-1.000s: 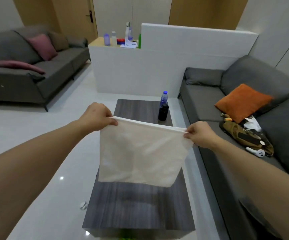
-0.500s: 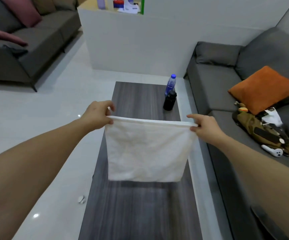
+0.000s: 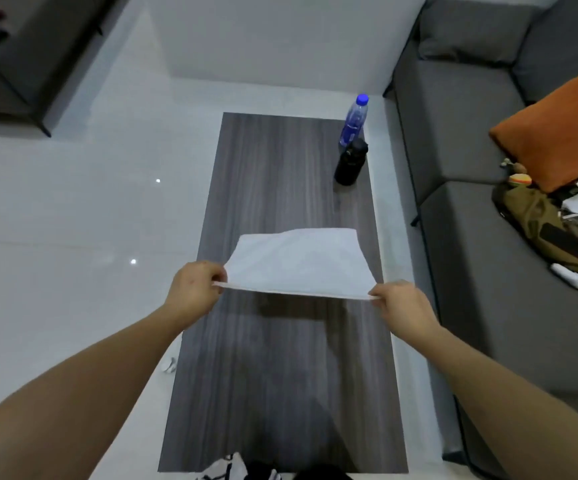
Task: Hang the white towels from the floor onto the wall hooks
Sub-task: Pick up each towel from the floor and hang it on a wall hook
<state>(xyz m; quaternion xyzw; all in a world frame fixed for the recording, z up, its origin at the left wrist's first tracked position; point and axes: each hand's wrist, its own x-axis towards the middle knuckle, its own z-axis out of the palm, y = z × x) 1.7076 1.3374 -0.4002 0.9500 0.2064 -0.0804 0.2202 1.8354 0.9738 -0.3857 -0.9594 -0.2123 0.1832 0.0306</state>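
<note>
The soft white square towel (image 3: 299, 263) hangs stretched over the dark wooden bench (image 3: 280, 375). The left hand (image 3: 195, 289) and right hand (image 3: 403, 308) each pinch a near corner with their fingers. If one pinch slips, that corner could flop down.

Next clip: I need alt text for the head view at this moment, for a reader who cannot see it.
A person's left hand and right hand each pinch a near corner of a white towel, holding it stretched over a dark wood-grain coffee table. A blue-capped water bottle and a black bottle stand at the table's far right, beside a grey sofa.
</note>
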